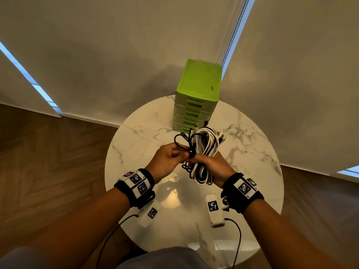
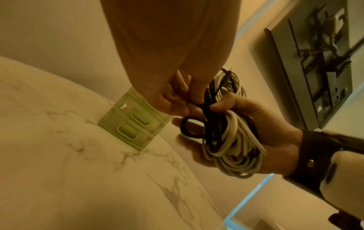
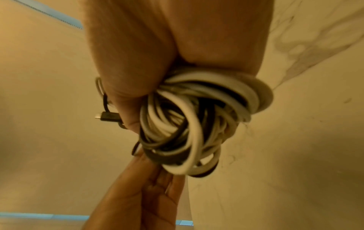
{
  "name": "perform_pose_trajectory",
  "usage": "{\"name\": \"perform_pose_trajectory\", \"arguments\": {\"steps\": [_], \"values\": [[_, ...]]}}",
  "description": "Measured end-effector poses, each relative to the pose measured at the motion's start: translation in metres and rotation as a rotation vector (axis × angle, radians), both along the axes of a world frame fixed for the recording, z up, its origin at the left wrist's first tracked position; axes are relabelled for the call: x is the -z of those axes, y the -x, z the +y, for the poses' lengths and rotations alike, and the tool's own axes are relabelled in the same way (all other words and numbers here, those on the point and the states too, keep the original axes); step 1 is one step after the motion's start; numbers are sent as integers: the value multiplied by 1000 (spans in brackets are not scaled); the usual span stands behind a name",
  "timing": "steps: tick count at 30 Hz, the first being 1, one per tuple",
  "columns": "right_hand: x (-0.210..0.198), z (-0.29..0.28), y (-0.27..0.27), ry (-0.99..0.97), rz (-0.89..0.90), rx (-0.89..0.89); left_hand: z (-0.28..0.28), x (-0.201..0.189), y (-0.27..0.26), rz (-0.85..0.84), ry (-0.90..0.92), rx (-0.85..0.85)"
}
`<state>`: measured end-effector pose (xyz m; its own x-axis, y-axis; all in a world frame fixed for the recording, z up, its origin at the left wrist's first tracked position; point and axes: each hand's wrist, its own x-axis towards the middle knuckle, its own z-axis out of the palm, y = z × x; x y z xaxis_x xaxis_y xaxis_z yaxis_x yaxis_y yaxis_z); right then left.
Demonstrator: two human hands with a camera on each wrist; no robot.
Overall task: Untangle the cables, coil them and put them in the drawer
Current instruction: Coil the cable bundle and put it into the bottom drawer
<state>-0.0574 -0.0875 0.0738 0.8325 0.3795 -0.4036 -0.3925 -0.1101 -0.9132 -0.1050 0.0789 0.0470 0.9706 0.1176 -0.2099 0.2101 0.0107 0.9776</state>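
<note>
A tangled bundle of white and black cables (image 1: 204, 150) hangs in the air above the round marble table (image 1: 252, 152). My right hand (image 1: 211, 164) grips the bundle (image 2: 230, 140) around its middle, fingers curled round it. My left hand (image 1: 171, 158) pinches a black cable (image 1: 182, 144) at the bundle's left side. In the right wrist view the bundle (image 3: 197, 121) fills the middle, with a black plug (image 3: 108, 116) sticking out left. The green drawer unit (image 1: 196, 98) stands at the table's far edge with its drawers closed.
Two lower drawers of the green unit (image 2: 132, 124) show in the left wrist view. Wooden floor (image 1: 48, 162) surrounds the table. Pale roller blinds (image 1: 116, 45) hang behind it. A dark wall mount (image 2: 319, 65) appears far right in the left wrist view.
</note>
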Motion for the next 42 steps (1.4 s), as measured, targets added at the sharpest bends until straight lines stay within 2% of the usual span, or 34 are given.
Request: {"name": "perform_pose_trajectory", "arguments": {"steps": [6,9,11,14,19,25,30,35,42], "values": [[18,1,-10,1,9,47,-6,4,-20,-22,-256,-11],[24,-3,-22,103,-89,36,-4,13,-36,-41,-343,34],[30,-7,-32,144,-113,51,-1,20,-49,6,-357,46],[39,-14,-47,141,-75,137,5,32,-74,106,-171,68],[65,-28,-76,88,26,257,12,79,-118,294,37,-99],[88,-39,-95,19,40,224,-3,125,-170,377,312,-253],[98,-44,-94,-18,30,181,-15,140,-190,368,535,-380],[101,-45,-87,-4,25,136,-17,146,-174,330,516,-377],[95,-36,-66,51,46,86,-24,144,-96,401,403,-275]]}}
